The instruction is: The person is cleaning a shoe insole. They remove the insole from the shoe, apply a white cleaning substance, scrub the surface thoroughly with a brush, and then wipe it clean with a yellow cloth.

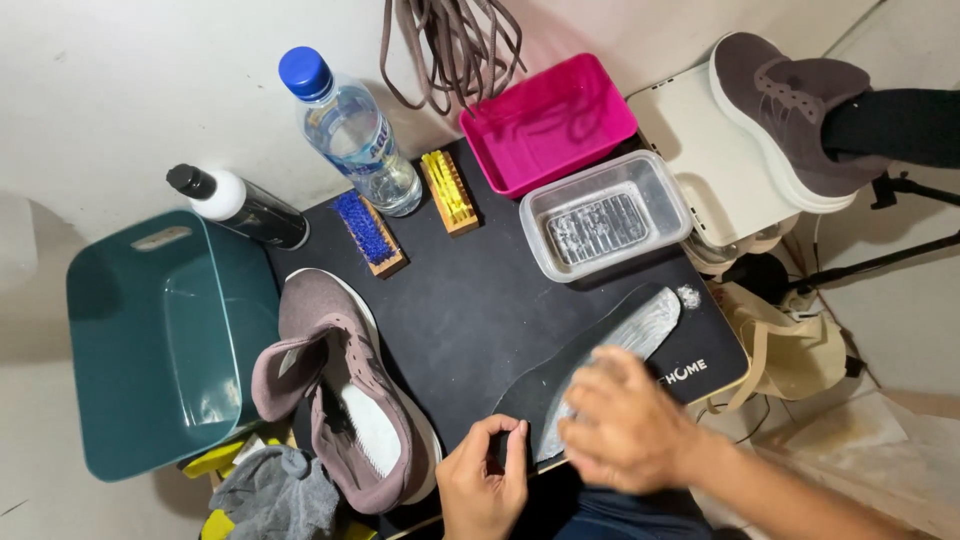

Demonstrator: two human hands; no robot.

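A dark shoe insole (610, 345), grey with foam along one side, lies on a black mat (480, 300). My left hand (485, 475) pinches the insole's near end at the mat's front edge. My right hand (625, 420) rests on the insole's middle, fingers curled and blurred; whether it holds anything is hidden. A mauve sneaker (345, 395) without laces lies on its side to the left.
On the mat's far side stand a blue-bristle brush (366, 232), a yellow-bristle brush (449, 190), a water bottle (350, 130), a black spray bottle (240, 205), a pink tub (548, 122) and a clear container (606, 215). A teal bin (160, 340) sits left; laces (450, 45) and a second sneaker (790, 110) behind.
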